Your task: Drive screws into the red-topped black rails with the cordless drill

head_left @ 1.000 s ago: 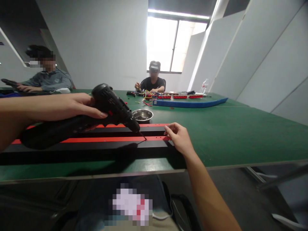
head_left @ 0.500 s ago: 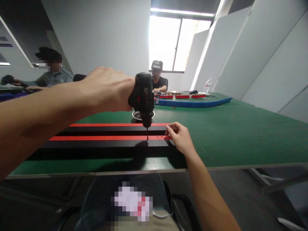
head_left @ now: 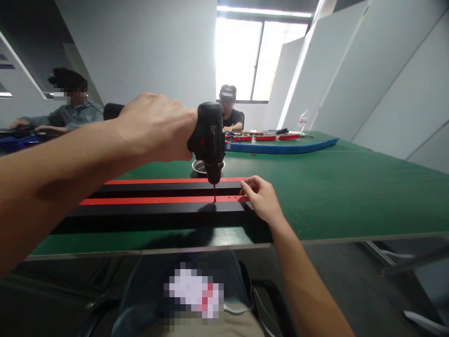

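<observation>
My left hand [head_left: 157, 126] is wrapped round the grip of a black cordless drill [head_left: 209, 135], which points straight down. Its thin bit meets the red strip [head_left: 175, 200] along the top of the nearer long black bar [head_left: 168, 208]. At that bar's right end, my right hand [head_left: 260, 196] has its fingers curled with the thumb and fingertips at the red strip. A second black bar with a red strip [head_left: 168, 181] lies parallel just behind. A few small holes show in the strips near the right end.
Behind the drill sits a round metal dish [head_left: 197, 166] with small dark pieces. Farther back are a long blue curved piece [head_left: 280, 148], red parts with wires [head_left: 265, 138] and a plastic bottle [head_left: 301, 121]. Two people sit across the green table [head_left: 351, 196].
The view has shifted slightly. The drill stays upright with its bit at the same place on the strip, and my right hand keeps its place at the bar's end.
</observation>
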Motion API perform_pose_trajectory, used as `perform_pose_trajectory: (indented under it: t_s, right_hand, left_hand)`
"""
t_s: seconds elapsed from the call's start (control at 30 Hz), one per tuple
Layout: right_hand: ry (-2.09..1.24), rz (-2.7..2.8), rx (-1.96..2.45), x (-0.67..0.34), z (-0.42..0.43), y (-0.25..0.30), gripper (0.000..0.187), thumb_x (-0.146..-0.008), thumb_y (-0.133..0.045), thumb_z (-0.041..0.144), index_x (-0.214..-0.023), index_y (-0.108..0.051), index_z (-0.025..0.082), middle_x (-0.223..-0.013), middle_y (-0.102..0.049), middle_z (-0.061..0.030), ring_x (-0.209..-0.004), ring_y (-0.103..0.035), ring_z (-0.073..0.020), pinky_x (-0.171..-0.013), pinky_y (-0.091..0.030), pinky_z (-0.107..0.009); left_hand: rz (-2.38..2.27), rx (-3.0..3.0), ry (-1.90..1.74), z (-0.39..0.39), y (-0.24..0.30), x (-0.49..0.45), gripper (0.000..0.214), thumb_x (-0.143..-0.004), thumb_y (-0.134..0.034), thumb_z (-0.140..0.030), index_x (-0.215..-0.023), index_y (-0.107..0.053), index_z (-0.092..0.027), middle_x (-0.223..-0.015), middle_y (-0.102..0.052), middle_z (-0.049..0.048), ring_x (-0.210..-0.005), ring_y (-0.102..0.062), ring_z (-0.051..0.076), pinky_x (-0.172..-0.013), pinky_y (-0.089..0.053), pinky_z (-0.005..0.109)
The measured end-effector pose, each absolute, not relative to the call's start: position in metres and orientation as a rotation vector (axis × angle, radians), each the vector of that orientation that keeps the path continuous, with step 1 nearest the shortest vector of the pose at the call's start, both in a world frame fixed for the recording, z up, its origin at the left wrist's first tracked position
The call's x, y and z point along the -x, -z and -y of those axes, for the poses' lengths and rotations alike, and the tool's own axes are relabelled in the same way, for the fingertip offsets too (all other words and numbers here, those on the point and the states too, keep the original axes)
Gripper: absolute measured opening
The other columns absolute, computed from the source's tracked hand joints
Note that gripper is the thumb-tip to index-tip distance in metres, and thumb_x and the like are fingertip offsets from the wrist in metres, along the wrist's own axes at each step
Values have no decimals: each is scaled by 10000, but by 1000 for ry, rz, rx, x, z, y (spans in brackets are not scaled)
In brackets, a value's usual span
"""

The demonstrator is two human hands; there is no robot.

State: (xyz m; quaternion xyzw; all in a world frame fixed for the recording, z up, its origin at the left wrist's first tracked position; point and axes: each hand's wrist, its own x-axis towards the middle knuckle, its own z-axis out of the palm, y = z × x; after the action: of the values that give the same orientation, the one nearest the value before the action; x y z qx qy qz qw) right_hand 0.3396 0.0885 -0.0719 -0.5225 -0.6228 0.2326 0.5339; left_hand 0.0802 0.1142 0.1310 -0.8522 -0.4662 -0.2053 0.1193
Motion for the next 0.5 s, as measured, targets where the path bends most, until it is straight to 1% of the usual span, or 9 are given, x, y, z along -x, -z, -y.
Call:
perform_pose_trajectory:
  t_s: [0.07,0.1,0.17,0.2,0.27,0.33,0.37,0.43,0.5]
  right_hand:
    - [-564,1482,1243,-339,-88,72,360,-908,-634,565,-884,-646,206,-755,-703,-55,-700,-688,-214,-668,-588,-362]
    - [-568,1479,1242,-339,-88,71,362,-906,-636,568,-884,-646,207,-754,-702,-55,-700,-687,-214,-664,-587,-361]
    - [-571,1471,1238,-337,-87,70,369,-898,-643,577,-879,-648,208,-748,-698,-56,-703,-685,-214,-660,-585,-358]
    - [-570,1467,1231,-335,-86,69,374,-893,-647,581,-875,-649,207,-744,-697,-56,-702,-682,-212,-660,-583,-355]
    - [-575,1443,1205,-334,-83,65,391,-881,-655,593,-873,-650,202,-737,-696,-57,-691,-673,-207,-655,-579,-349]
    - [-586,1390,1171,-336,-78,62,421,-862,-666,615,-880,-651,194,-731,-697,-56,-680,-665,-203,-648,-574,-344]
    - [-590,1354,1161,-339,-76,61,439,-852,-671,628,-889,-651,191,-735,-699,-57,-685,-665,-205,-644,-573,-343]
    - [-587,1290,1171,-350,-71,62,460,-835,-684,644,-901,-656,190,-782,-714,-70,-731,-674,-217,-647,-573,-343]
    - [-565,1254,1210,-364,-67,64,450,-819,-706,637,-893,-663,195,-867,-733,-85,-804,-679,-229,-676,-571,-341]
  left_hand:
    - [1362,2463,435,-104,-135,-85,891,-613,-752,-745,-1258,-644,-141,-1133,-624,71,-1383,-387,554,-1078,-206,668]
    - [1377,2464,414,-98,-137,-87,867,-648,-728,-740,-1256,-633,-129,-1182,-612,78,-1396,-362,561,-1075,-222,655]
    - [1430,2485,406,-89,-140,-91,797,-698,-701,-717,-1198,-628,-100,-1242,-592,92,-1418,-306,579,-1069,-262,621]
    - [1459,2492,402,-86,-141,-92,750,-707,-715,-689,-1157,-633,-95,-1237,-593,93,-1422,-290,584,-1065,-280,605]
    - [1498,2495,410,-84,-141,-91,658,-691,-788,-596,-1105,-650,-103,-1163,-608,86,-1422,-294,581,-1059,-306,583]
    - [1500,2502,460,-86,-138,-87,612,-663,-846,-497,-1113,-669,-123,-1055,-608,71,-1408,-327,566,-1058,-304,585]
    - [1491,2512,492,-88,-137,-84,609,-653,-858,-474,-1124,-676,-133,-1006,-602,64,-1396,-348,558,-1060,-293,592]
    - [1470,2524,527,-94,-134,-77,630,-641,-863,-497,-1135,-688,-147,-934,-585,51,-1364,-393,543,-1065,-270,609]
    - [1492,2504,479,-99,-133,-69,662,-624,-860,-549,-1122,-703,-143,-879,-564,38,-1317,-445,529,-1058,-280,612]
